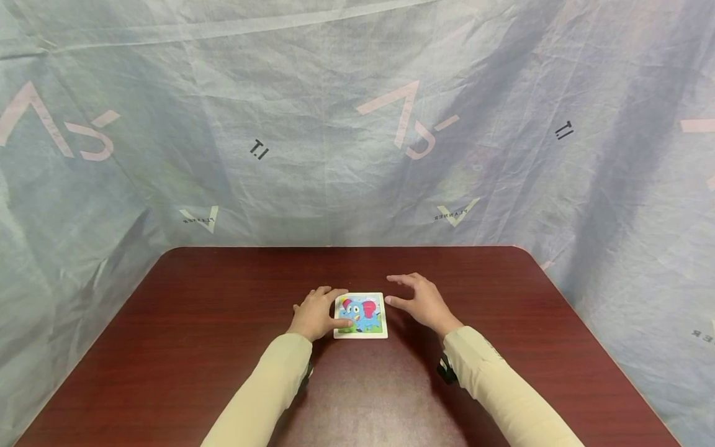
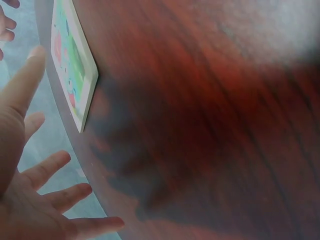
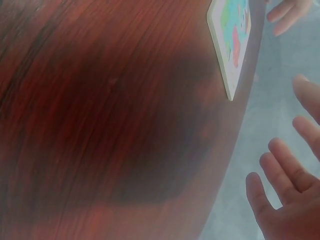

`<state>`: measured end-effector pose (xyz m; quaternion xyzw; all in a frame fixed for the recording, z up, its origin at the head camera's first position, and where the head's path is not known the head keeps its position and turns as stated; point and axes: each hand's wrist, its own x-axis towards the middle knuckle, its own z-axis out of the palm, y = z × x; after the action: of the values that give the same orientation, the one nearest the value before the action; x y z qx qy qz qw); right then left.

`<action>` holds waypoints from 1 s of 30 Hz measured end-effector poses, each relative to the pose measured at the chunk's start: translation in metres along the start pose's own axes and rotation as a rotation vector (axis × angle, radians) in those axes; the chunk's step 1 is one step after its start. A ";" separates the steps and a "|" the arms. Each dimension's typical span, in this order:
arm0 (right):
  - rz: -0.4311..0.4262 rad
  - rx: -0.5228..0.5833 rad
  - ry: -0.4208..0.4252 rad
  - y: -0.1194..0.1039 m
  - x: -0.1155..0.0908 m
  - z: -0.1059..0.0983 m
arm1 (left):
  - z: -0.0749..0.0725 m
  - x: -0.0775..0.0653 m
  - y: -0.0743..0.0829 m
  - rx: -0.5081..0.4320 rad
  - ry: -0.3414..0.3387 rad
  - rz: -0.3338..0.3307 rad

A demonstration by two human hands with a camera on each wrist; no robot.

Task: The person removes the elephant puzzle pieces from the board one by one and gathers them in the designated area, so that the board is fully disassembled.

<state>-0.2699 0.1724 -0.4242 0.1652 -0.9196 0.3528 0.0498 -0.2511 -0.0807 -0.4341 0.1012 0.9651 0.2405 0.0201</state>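
Note:
A small square picture puzzle in a white frame lies flat on the dark red table, showing a blue elephant with pink ears on green. At its left side is my left hand, fingers spread, with thumb and index finger reaching over the puzzle's left edge in the head view. In the left wrist view those fingers stand apart from the puzzle, above the table. My right hand hovers just right of the puzzle, fingers extended and holding nothing. The right wrist view shows its fingers spread, away from the puzzle's frame.
The reddish-brown wooden table has rounded far corners. Behind it and along both sides hangs a grey printed cloth. A dark band sits at the right wrist, below the pale sleeve.

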 end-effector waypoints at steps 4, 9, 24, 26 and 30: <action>0.028 0.012 -0.033 -0.002 0.002 0.003 | 0.001 0.001 0.001 0.001 -0.033 -0.017; 0.058 0.036 -0.063 -0.003 0.004 0.006 | 0.001 0.001 0.002 -0.009 -0.069 -0.025; 0.108 0.052 -0.131 -0.006 0.014 0.015 | 0.001 0.002 0.004 0.012 -0.110 -0.047; 0.112 0.050 -0.141 -0.006 0.015 0.016 | 0.001 0.002 0.005 0.028 -0.112 -0.046; 0.124 0.037 -0.153 -0.006 0.016 0.018 | 0.002 0.003 0.007 0.069 -0.119 -0.052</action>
<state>-0.2822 0.1522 -0.4308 0.1351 -0.9225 0.3586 -0.0454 -0.2528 -0.0734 -0.4328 0.0909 0.9723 0.1999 0.0799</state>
